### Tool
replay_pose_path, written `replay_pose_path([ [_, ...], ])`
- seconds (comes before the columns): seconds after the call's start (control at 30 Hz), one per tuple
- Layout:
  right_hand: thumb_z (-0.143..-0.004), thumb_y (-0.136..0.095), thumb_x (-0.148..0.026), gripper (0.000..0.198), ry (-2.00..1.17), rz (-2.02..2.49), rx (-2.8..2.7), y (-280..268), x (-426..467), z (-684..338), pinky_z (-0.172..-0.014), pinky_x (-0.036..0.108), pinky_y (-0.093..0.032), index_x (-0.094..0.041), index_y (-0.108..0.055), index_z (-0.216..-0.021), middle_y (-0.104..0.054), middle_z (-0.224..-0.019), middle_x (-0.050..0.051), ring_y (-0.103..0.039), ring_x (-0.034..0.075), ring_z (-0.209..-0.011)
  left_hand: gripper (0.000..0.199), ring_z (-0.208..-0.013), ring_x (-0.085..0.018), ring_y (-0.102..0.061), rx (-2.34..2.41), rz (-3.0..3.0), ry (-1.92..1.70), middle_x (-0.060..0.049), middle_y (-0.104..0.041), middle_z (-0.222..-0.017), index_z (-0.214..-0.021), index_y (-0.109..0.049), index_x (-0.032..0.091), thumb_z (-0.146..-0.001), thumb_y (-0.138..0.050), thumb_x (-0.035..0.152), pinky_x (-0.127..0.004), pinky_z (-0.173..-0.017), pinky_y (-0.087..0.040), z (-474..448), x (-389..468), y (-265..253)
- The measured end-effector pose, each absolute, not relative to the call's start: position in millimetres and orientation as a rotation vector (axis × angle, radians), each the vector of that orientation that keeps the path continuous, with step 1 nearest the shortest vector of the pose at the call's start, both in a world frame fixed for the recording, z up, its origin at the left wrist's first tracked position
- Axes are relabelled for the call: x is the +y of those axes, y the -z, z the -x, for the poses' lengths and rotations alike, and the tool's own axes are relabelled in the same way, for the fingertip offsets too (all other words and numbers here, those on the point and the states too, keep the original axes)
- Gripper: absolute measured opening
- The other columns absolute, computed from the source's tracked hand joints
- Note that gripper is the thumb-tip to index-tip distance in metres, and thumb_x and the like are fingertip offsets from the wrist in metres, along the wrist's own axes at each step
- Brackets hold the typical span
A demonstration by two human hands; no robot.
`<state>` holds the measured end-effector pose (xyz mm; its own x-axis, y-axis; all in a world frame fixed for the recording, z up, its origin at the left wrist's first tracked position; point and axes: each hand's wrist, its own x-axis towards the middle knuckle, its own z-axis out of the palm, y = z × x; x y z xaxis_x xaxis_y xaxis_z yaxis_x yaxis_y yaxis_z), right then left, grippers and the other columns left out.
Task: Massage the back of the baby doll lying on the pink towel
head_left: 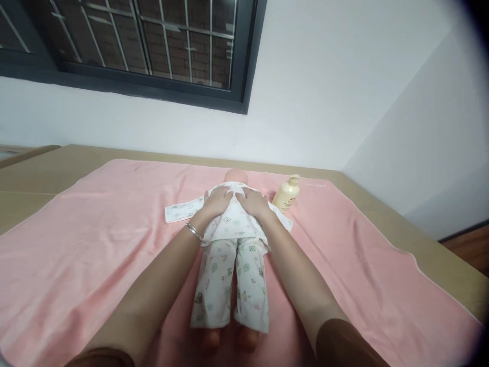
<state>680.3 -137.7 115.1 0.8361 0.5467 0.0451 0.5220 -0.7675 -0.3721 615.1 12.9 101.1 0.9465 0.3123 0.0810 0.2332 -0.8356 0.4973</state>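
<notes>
A baby doll [236, 219] in white printed pajamas lies stretched out on a pink blanket [126, 224]. Its bald head points away from me and its feet toward me; the face does not show. My left hand [218, 201] rests flat on the left of the doll's upper body, fingers extended. On the other side, my right hand [253, 202] lies flat in the same way. The fingertips of both hands point inward near the collar, a small gap between them. A pale yellow pump bottle [286, 193] stands just right of the doll's sleeve, tilted in view.
The blanket, with several wrinkles, covers most of a wooden table [382, 216]. Behind it rises a white wall [305, 102] with a dark-framed, barred window [153, 46]. A brown wooden surface [468, 247] shows at the right edge.
</notes>
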Motion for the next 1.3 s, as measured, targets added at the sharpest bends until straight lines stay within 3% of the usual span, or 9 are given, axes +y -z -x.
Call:
replay_pose_path([
  [0.47,-0.103,-0.032,-0.053,0.056,-0.073,2.636,-0.797,-119,-137,-674,-0.114,0.072,-0.021,-0.022,-0.053,-0.145,-0.05,-0.153,0.015,-0.04,0.04,-0.142,0.057,-0.157,-0.023,-0.024,0.405,-2.657,-0.195,0.001,-0.033,-0.168,-0.154,-0.042,0.036,-0.1,-0.022,0.038,-0.062,-0.126,-0.009,-616,16,-99],
  [0.77,-0.104,-0.03,-0.05,0.055,-0.037,2.647,-0.852,-119,-136,-672,-0.112,0.076,-0.019,-0.025,-0.047,-0.15,-0.049,-0.154,0.014,-0.041,0.04,-0.142,0.057,-0.156,-0.028,-0.027,0.384,-2.609,-0.176,-0.002,-0.036,-0.166,-0.151,-0.047,0.034,-0.1,-0.024,0.036,-0.071,-0.122,-0.007,-616,20,-106],
  [0.93,-0.105,-0.031,-0.041,0.044,-0.006,2.657,-0.949,-131,-138,-662,-0.11,0.076,-0.02,-0.025,-0.06,-0.133,-0.061,-0.138,0.015,-0.053,0.038,-0.131,0.056,-0.155,-0.031,-0.028,0.35,-2.667,-0.136,-0.006,-0.036,-0.166,-0.151,-0.048,0.031,-0.099,-0.029,0.033,-0.072,-0.121,-0.011,-605,10,-125],
  [1.03,-0.103,-0.035,-0.035,0.037,-0.019,2.686,-0.995,-143,-140,-652,-0.113,0.073,-0.017,-0.022,-0.066,-0.119,-0.07,-0.123,0.014,-0.06,0.035,-0.121,0.051,-0.146,-0.034,-0.044,0.332,-2.697,-0.086,-0.01,-0.05,-0.157,-0.142,-0.057,0.028,-0.096,-0.036,0.028,-0.074,-0.118,-0.016,-595,0,-141],
  [1.13,-0.102,-0.036,-0.028,0.036,-0.03,2.694,-1.034,-152,-142,-645,-0.117,0.065,-0.017,-0.021,-0.07,-0.109,-0.074,-0.115,0.012,-0.063,0.032,-0.116,0.039,-0.125,-0.035,-0.063,0.28,-2.728,-0.043,-0.012,-0.069,-0.134,-0.121,-0.07,0.024,-0.092,-0.044,0.026,-0.064,-0.113,-0.035,-589,-2,-153],
  [1.2,-0.102,-0.034,-0.025,0.038,-0.057,2.67,-1.043,-153,-142,-647,-0.117,0.056,-0.024,-0.021,-0.071,-0.111,-0.073,-0.118,0.011,-0.063,0.03,-0.117,0.036,-0.117,-0.033,-0.067,0.238,-2.714,-0.044,-0.013,-0.072,-0.128,-0.114,-0.072,0.022,-0.092,-0.045,0.028,-0.051,-0.106,-0.046,-590,2,-153],
  [1.3,-0.104,-0.032,-0.029,0.042,-0.081,2.638,-0.994,-141,-139,-659,-0.113,0.046,-0.034,-0.021,-0.064,-0.13,-0.067,-0.133,0.012,-0.059,0.029,-0.126,0.045,-0.131,-0.031,-0.06,0.253,-2.687,-0.117,-0.013,-0.064,-0.142,-0.127,-0.068,0.02,-0.097,-0.038,0.036,-0.045,-0.111,-0.044,-597,11,-140],
])
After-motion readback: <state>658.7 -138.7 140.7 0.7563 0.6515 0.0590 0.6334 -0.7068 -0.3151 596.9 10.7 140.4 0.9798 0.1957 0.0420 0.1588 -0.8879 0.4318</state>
